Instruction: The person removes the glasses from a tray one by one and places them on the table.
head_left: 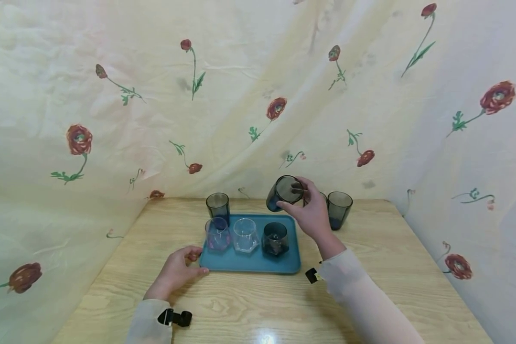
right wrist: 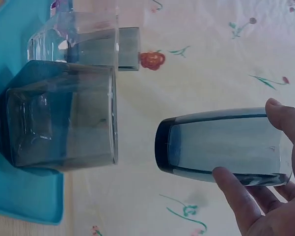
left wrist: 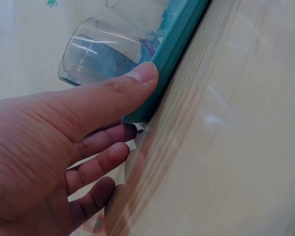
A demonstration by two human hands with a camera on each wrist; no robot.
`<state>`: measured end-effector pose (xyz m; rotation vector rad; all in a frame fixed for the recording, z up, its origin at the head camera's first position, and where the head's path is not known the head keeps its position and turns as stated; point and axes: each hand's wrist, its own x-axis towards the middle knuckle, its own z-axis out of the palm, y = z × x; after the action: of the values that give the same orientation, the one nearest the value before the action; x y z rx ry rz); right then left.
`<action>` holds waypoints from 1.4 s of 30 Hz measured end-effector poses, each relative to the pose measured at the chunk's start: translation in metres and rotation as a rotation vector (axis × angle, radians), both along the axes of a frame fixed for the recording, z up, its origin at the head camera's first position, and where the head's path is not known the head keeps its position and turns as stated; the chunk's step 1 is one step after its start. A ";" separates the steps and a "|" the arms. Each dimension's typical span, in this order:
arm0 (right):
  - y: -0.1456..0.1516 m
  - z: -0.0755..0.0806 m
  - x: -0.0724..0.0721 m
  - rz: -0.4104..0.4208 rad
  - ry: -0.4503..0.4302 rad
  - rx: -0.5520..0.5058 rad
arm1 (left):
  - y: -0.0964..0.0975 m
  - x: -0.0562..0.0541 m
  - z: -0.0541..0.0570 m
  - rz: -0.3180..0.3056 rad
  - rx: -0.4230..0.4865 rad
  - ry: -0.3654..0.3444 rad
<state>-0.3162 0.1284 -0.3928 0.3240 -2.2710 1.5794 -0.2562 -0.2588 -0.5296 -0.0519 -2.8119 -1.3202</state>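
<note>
My right hand [head_left: 313,217] grips a tall grey tumbler [head_left: 277,193] by its sides near the rim. The tumbler is tilted and held above the back right of a blue tray [head_left: 241,266]. On the tray stand a pinkish clear glass [head_left: 217,236], a clear glass [head_left: 246,237] and a short dark grey glass [head_left: 275,240], in a row. My left hand [head_left: 177,271] holds the tray's front left corner. In the left wrist view its thumb [left wrist: 140,73] lies on the tray rim, and the fingertips under the tray are partly hidden.
Another grey tumbler [head_left: 217,202] stands behind the tray's left side. On the right is a further grey tumbler [head_left: 339,210], with one more beside it partly hidden by my right hand. A flowered cloth [head_left: 241,95] hangs behind the wooden table [head_left: 223,310].
</note>
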 end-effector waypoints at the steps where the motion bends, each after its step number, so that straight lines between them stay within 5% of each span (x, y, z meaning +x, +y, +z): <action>1: 0.003 0.000 0.002 -0.005 0.009 -0.004 | 0.000 0.000 0.000 0.003 0.002 -0.005; 15: 0.042 -0.003 0.017 -0.121 0.036 -0.039 | 0.000 0.000 0.001 -0.003 -0.002 -0.005; 24: 0.062 0.007 0.020 -0.152 0.087 -0.048 | 0.000 -0.001 0.000 -0.003 -0.020 0.004; 42: 0.109 0.022 0.020 -0.329 0.049 -0.163 | 0.000 -0.001 -0.001 0.002 -0.018 -0.006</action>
<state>-0.2966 0.2378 -0.3706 -0.0518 -2.0178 1.5486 -0.2574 -0.2592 -0.5308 -0.0452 -2.8285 -1.2969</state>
